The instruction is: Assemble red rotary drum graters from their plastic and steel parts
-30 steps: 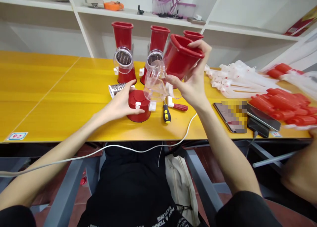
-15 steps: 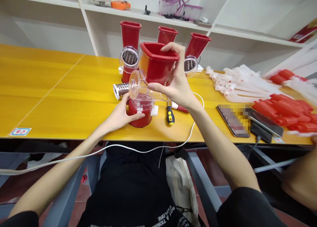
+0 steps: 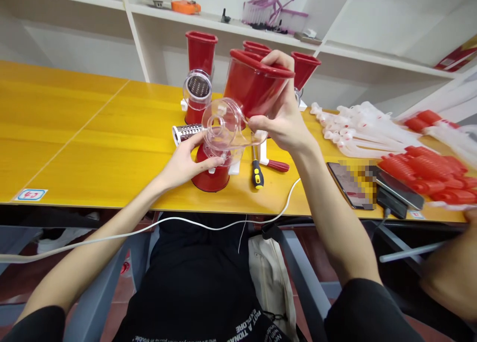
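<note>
My right hand (image 3: 285, 116) grips the red feed hopper (image 3: 250, 86) of a rotary grater, thumb in front and fingers behind its rim. The hopper leans to the right, with a clear round housing (image 3: 223, 123) joined below it. Under the housing stands the red base (image 3: 211, 180). My left hand (image 3: 181, 165) is closed around the grater where housing and base meet, thumb at the front. Whether those two parts are locked together I cannot tell. A metal grating drum (image 3: 184, 132) lies behind the left hand. Right of the base are a screwdriver (image 3: 257, 175) and a red-handled crank (image 3: 278, 166).
Assembled red graters (image 3: 201, 51) stand at the back near white shelves (image 3: 208, 21). To the right lie clear plastic parts (image 3: 357, 126), red ribbed parts (image 3: 428, 168) and phones (image 3: 350, 185). A white cable (image 3: 223, 227) hangs across the table's front. Another person's arm (image 3: 450, 272) shows at right.
My right hand has lifted and tilted the hopper up and to the right, turning the clear housing's round opening toward me. My left hand has shifted slightly up from the base.
</note>
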A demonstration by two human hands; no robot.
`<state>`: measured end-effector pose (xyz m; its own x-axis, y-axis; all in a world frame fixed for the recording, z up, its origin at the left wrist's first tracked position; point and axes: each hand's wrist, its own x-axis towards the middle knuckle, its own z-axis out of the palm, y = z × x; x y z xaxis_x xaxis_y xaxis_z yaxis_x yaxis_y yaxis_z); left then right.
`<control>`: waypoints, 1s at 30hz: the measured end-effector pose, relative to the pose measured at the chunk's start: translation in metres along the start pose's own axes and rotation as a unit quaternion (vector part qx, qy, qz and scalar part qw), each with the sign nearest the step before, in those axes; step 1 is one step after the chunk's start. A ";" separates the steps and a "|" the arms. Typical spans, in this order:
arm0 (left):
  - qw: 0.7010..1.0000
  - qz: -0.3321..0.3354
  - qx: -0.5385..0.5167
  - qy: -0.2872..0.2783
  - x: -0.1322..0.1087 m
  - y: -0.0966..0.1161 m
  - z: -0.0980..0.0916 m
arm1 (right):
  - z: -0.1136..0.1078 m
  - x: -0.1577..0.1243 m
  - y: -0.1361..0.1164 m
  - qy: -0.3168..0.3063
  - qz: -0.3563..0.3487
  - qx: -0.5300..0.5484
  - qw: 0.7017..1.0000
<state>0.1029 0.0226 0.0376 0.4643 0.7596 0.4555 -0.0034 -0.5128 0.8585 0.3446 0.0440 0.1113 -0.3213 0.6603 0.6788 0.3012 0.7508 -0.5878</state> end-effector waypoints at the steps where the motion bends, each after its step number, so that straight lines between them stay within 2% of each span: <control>1: 1.000 0.000 -0.001 -0.017 0.005 0.002 0.000 | -0.001 0.002 0.004 -0.009 -0.005 0.009 1.000; 3: 0.999 -0.003 0.012 -0.044 0.013 0.003 0.001 | -0.002 0.005 0.008 -0.030 -0.016 0.023 0.999; 5: 0.998 -0.006 0.041 -0.040 0.015 0.002 0.001 | -0.002 0.008 0.007 -0.055 -0.020 0.033 0.998; 9: 0.993 -0.014 0.108 0.047 0.007 -0.003 0.005 | -0.002 0.011 -0.007 -0.109 -0.004 0.026 0.994; 12: 0.985 -0.002 0.145 0.090 -0.002 -0.005 0.011 | -0.002 0.008 -0.017 -0.120 -0.001 0.010 0.993; 15: 0.983 0.005 0.152 0.102 -0.005 -0.008 0.019 | 0.001 0.006 -0.022 -0.089 -0.008 -0.005 0.996; 21: 0.971 -0.020 0.152 0.183 -0.006 -0.009 0.033 | 0.017 0.002 -0.037 -0.003 0.004 -0.105 0.994; 25: 0.949 -0.054 0.178 0.253 -0.010 -0.007 0.049 | 0.031 -0.004 -0.053 0.041 0.023 -0.132 0.990; 30: 0.922 -0.024 0.221 0.318 -0.008 -0.012 0.069 | 0.050 -0.010 -0.061 0.123 0.049 -0.201 0.971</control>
<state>0.1603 -0.0044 0.0075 -0.1590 0.7949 0.5856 0.4301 -0.4781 0.7658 0.2847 -0.0073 0.1189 -0.0650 0.6670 0.7422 0.6607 0.5862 -0.4689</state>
